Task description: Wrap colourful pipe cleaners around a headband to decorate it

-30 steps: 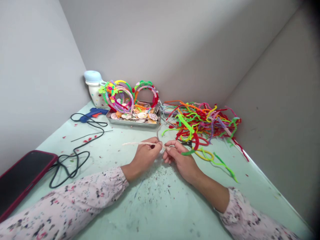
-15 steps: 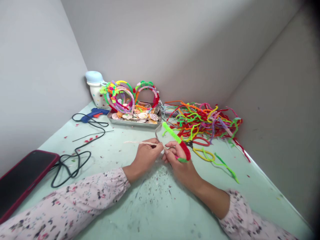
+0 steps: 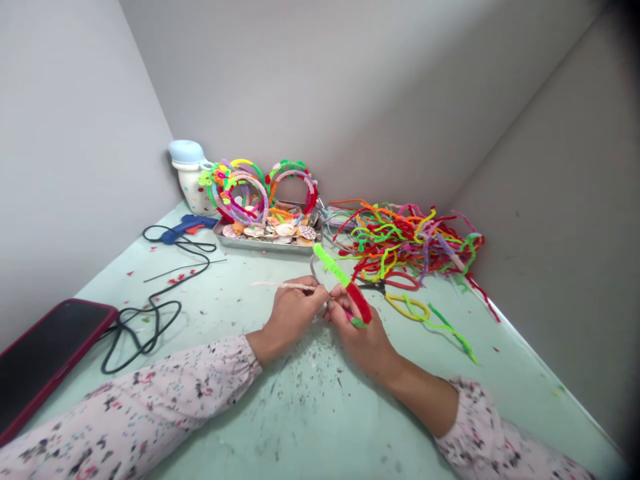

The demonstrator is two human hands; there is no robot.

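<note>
The grey left wall [image 3: 65, 133] rises well left of the fingers [image 3: 319, 295], the back wall [image 3: 325, 100] far beyond them, the right wall [image 3: 560, 233] well off to their right. The pale green table [image 3: 300, 433] spreads beneath, speckled dark just below the fingertips. The phone [image 3: 53, 363] lies far left of the fingers; a black cord [image 3: 181, 305] loops between it and the left hand [image 3: 295, 310], near red scraps [image 3: 191, 274]. Beyond, up and left of the fingers, are the glue gun [image 3: 187, 227], the cup [image 3: 191, 192] and the tray [image 3: 270, 247] of shells [image 3: 285, 230], with upright headbands [image 3: 294, 175] over it. The left thumb and forefinger pinch a whitish strip [image 3: 267, 285], its loose end pointing left; the right hand's [image 3: 363, 337] thumb and fingers close on the band [image 3: 359, 301], which sits between both hands, its green and red end rising across the right fingers. The fingers hide where strip and band meet. Pipe cleaners [image 3: 400, 247] heap up beyond the right fingers, scissors [image 3: 379, 287] lie just beside, and green strands [image 3: 453, 333] farther right
</note>
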